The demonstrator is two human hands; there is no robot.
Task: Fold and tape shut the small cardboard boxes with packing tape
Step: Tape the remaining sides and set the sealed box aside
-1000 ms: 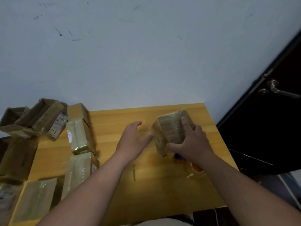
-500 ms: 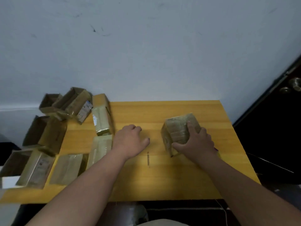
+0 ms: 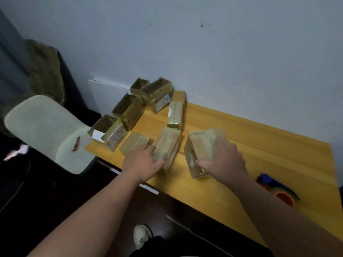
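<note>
Two hands are on two taped boxes on the yellow wooden table. The right hand lies over the top of one taped box, with its fingers and thumb curled round it in a wide grip. The left hand touches the near end of a second taped box just beside it; its fingers are bent over that end, but I cannot tell if it holds the box. More shut boxes lie close by. Open boxes sit at the far left end of the table. Some have white labels, too blurry to read. A blue and orange tape holder lies near the right arm. A pale chair stands left of the table, with a small knife on its seat. Behind is a white wall.
</note>
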